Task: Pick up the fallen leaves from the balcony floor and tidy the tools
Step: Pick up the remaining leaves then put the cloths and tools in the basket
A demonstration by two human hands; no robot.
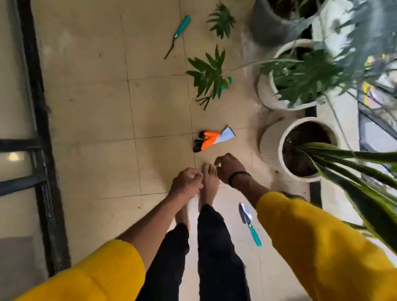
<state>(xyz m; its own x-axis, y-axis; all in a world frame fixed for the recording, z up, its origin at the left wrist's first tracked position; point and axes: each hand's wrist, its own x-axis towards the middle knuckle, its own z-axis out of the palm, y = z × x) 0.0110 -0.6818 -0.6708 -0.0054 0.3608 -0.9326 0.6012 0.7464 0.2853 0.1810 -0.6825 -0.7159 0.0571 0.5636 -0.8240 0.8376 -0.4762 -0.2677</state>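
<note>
Start of pickup: left hand [187, 181] and right hand [230, 166], loosely curled, empty; next, reach far for near leaf [209, 75]

A home balcony is seen here: beige floor tiles [97, 104], potted plants in a white ribbed pot [269, 145] and a grey pot [265, 28], a dark door frame [39, 111], and a railing [376, 119] at the edge.
</note>
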